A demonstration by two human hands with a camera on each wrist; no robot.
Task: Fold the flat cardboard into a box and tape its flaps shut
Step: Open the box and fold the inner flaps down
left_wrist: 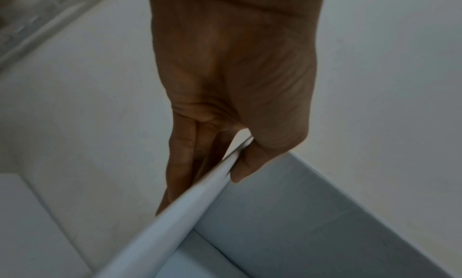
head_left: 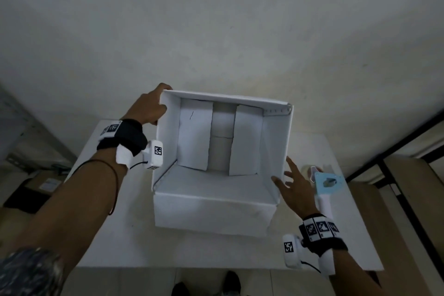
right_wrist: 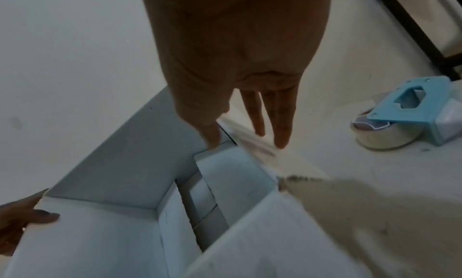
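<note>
A white cardboard box (head_left: 213, 206) stands on the table, tilted with its open side toward me. Its far flaps (head_left: 194, 137) are folded in, with a gap between them. My left hand (head_left: 153, 106) pinches the box's upper left wall (left_wrist: 187, 203), thumb inside and fingers outside. My right hand (head_left: 292, 180) is spread with straight fingers at the lower right wall; in the right wrist view its thumb (right_wrist: 212, 138) touches the wall's edge. A blue tape dispenser (head_left: 326, 182) with a white handle lies on the table just right of that hand, also seen as the dispenser (right_wrist: 412, 108) with its tape roll (right_wrist: 382, 138).
The white table (head_left: 115, 235) carries the box and dispenser. Brown cartons (head_left: 36, 190) sit on the floor to the left. A dark frame (head_left: 394, 151) runs along the right. Shoes (head_left: 230, 281) show below the table's near edge.
</note>
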